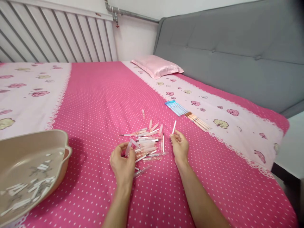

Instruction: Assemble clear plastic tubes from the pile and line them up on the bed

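Note:
A loose pile of thin pen parts (147, 142), clear tubes and white refills, lies on the pink dotted bedsheet (99, 104). My left hand (122, 163) rests at the pile's near left, fingers pinched round a clear tube (129, 147). My right hand (180, 146) is at the pile's right side and pinches a thin white stick (174, 127) that points up and away.
A beige basin (30, 171) with several small white pieces stands at the near left. A row of blue pens (177, 107) and a row of orange pens (198, 122) lie farther right. A pink pillow (156, 66) lies by the grey headboard (228, 60).

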### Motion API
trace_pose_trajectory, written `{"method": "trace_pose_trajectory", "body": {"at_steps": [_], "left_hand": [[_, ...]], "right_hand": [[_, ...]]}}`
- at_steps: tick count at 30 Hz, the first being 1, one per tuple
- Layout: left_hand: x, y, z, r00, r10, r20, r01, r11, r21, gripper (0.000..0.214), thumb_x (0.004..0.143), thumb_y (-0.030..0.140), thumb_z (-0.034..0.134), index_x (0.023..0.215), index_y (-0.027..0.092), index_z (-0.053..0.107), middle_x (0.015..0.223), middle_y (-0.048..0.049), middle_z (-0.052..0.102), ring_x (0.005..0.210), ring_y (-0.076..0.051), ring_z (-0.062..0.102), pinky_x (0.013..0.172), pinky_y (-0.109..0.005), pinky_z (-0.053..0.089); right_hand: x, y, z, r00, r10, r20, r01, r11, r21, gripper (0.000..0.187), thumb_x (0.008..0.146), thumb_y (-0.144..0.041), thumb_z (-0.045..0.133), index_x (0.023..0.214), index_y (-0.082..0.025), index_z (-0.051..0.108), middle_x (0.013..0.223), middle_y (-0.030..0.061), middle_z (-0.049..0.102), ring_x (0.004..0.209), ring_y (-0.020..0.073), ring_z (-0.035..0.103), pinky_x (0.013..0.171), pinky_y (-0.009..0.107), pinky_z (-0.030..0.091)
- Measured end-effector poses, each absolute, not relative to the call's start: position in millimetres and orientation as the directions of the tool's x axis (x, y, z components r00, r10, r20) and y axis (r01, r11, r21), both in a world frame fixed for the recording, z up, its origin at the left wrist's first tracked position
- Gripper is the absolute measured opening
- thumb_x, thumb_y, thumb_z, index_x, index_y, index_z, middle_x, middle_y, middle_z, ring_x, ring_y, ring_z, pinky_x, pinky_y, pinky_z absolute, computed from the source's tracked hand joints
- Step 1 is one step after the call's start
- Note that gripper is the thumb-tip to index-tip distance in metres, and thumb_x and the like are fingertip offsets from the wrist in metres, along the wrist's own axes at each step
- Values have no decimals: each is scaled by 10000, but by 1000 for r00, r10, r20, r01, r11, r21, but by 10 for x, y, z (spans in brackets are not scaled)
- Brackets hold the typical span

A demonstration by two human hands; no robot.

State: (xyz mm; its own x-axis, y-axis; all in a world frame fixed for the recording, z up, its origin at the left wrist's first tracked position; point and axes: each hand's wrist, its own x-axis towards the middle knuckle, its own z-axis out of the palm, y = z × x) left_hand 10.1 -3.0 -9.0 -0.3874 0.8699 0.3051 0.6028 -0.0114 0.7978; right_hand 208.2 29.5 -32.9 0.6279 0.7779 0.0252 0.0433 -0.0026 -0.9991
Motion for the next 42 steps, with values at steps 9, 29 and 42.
{"method": "trace_pose_trajectory", "body": {"at_steps": [9, 29, 42], "left_hand": [[324, -131, 35, -112, 862, 494, 658, -308, 687, 225, 850, 233, 455, 1041, 173, 557, 966, -77, 643, 905, -199, 601, 781, -326, 476], [339, -112, 9, 35, 871, 489, 715, -364, 597, 179, 838, 218, 467, 980, 207, 574, 898, -58, 648, 851, -215, 602, 757, -354, 470], [351, -125, 25, 33, 875, 484, 687, -371, 625, 185, 836, 193, 477, 989, 192, 581, 900, -59, 648, 851, -203, 597, 749, -325, 471]], "right_hand": [[1962, 203, -67, 596, 792, 135, -56, 208, -976, 805, 780, -329, 591, 1429, -199, 132, 702, -21, 604, 649, 134, 618, 584, 229, 492], [1692, 42, 150, 326, 911, 251, -51, 282, -958, 895, 825, -276, 558, 1432, -248, -99, 734, -3, 605, 596, 148, 631, 546, 262, 533], [1646, 43, 115, 269, 933, 240, -130, 282, -951, 846, 814, -276, 577, 1434, -277, 0, 755, -15, 583, 584, 123, 618, 569, 249, 534]]}}
